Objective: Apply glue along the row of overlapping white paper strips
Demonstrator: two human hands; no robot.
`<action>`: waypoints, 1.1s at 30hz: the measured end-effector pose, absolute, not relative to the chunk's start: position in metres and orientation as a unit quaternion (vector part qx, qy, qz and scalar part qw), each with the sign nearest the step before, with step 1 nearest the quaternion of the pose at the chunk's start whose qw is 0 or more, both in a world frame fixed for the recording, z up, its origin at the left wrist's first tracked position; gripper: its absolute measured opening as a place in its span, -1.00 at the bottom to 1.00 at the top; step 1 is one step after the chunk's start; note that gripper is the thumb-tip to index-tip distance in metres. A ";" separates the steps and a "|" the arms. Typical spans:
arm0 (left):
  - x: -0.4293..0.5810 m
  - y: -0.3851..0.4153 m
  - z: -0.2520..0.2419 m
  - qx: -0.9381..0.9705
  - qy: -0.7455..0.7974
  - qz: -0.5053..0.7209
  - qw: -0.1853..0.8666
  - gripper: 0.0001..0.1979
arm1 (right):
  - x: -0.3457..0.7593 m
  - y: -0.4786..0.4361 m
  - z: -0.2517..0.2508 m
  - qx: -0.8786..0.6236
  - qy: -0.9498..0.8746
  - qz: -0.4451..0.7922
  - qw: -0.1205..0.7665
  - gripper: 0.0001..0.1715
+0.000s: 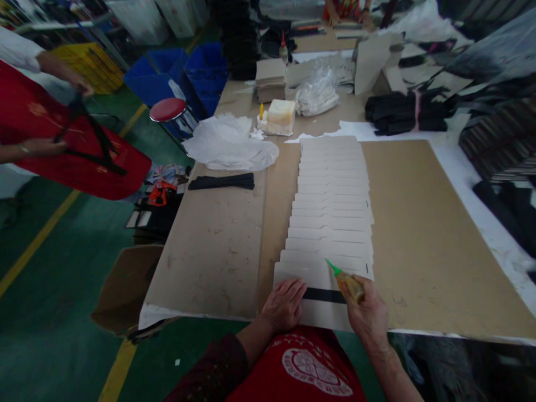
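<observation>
My right hand [372, 312] is wrapped round a squeeze glue bottle [350, 285] with an amber body and a green nozzle. The nozzle points up and left over the nearest pale card panel [310, 273]; whether the tip touches it I cannot tell. A black strip [323, 295] lies across this panel. At the strip's left end my left hand [286, 304] rests flat on the panel, fingers stretched out. Beyond, overlapping pale card panels [330, 195] run away from me in a column. More black strips [221, 181] lie stacked on the board at the left.
White plastic sheeting [232, 145], a yellowish block [281, 116], a clear plastic bag [318, 92] and stacked cards [270, 78] sit farther back. Black bundles [406, 111] lie at right. A co-worker in a red apron [62, 134] stands left, near a red stool [168, 110].
</observation>
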State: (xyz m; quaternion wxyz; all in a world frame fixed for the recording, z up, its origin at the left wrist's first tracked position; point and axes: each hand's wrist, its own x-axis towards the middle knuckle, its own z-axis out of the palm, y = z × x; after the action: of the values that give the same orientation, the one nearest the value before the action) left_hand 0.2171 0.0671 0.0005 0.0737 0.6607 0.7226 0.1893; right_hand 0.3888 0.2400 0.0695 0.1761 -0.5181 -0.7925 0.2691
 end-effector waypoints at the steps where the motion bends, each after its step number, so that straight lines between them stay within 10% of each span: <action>1: 0.217 0.067 0.001 0.660 0.723 0.191 0.073 -0.45 | 0.387 0.239 0.070 -0.517 -0.793 0.270 0.175 -0.30; 33: 0.217 0.070 0.003 0.661 0.719 0.172 0.125 -0.51 | 0.302 0.205 0.078 -0.352 -0.860 0.341 0.142 -0.72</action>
State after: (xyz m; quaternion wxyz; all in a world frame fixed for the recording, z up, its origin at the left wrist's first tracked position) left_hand 0.2168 0.0704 0.0035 0.1252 0.6614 0.7192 0.1721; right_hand 0.3021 0.2047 0.0778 0.1419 -0.3522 -0.8601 0.3406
